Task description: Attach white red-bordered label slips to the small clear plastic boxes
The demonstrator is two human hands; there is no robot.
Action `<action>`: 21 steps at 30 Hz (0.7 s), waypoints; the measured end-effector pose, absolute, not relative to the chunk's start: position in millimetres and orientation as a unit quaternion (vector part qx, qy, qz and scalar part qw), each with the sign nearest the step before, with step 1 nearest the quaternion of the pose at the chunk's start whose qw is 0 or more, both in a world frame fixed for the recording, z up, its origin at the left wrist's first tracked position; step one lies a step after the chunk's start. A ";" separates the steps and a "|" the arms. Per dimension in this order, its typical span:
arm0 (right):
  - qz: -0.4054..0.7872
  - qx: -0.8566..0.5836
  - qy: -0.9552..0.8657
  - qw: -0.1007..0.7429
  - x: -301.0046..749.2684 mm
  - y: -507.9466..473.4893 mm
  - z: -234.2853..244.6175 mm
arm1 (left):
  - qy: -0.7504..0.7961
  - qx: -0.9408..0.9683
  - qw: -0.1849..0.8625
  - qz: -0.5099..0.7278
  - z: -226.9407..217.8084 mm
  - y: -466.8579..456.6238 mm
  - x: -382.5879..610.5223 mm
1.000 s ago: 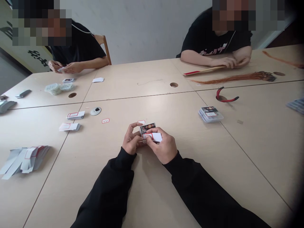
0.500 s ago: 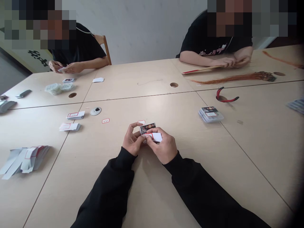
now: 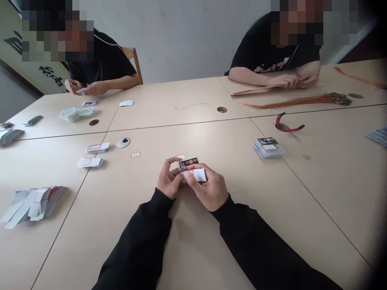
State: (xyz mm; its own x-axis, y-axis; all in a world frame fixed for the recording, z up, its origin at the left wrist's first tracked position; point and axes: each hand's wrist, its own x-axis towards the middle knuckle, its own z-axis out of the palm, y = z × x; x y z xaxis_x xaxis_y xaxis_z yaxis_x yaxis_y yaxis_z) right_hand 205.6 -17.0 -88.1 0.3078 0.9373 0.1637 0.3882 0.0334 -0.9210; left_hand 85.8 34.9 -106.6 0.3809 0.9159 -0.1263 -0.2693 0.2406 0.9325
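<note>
Printed card pack (image 3: 188, 164) is being held together over the bench (image 3: 256, 225) by the left hand (image 3: 169, 179) and right hand (image 3: 209, 190), both pinching it, their fingers keeping a red-edged white label (image 3: 197, 175) against its face.

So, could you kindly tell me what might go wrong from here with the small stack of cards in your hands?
The white red-bordered slip sticks out past the small stack of cards, so the right hand might crease it or lose it. The left hand holds the stack above the table, so cards could drop. The red-outlined label just beyond the left hand could get knocked.
</note>
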 end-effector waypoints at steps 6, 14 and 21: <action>0.309 -0.610 -0.510 0.523 211.0 -16.4 -92.1 | 0.356 0.416 0.722 0.422 -106.1 36.0 83.6; 0.289 -0.603 -0.545 0.505 210.3 -10.8 -100.8 | 0.353 0.431 0.709 0.433 -107.7 35.3 84.4; 0.256 -0.608 -0.530 0.533 212.8 -9.8 -103.0 | 0.341 0.418 0.717 0.443 -108.2 35.7 84.4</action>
State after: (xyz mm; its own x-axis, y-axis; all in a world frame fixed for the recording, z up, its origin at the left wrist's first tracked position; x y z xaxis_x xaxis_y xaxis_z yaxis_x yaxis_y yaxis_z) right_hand 212.8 -9.8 -103.0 0.3076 0.9173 0.2528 0.3716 0.1288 -0.9194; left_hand 84.4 35.7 -108.2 0.3756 0.9191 -0.1190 -0.3498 0.2594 0.9002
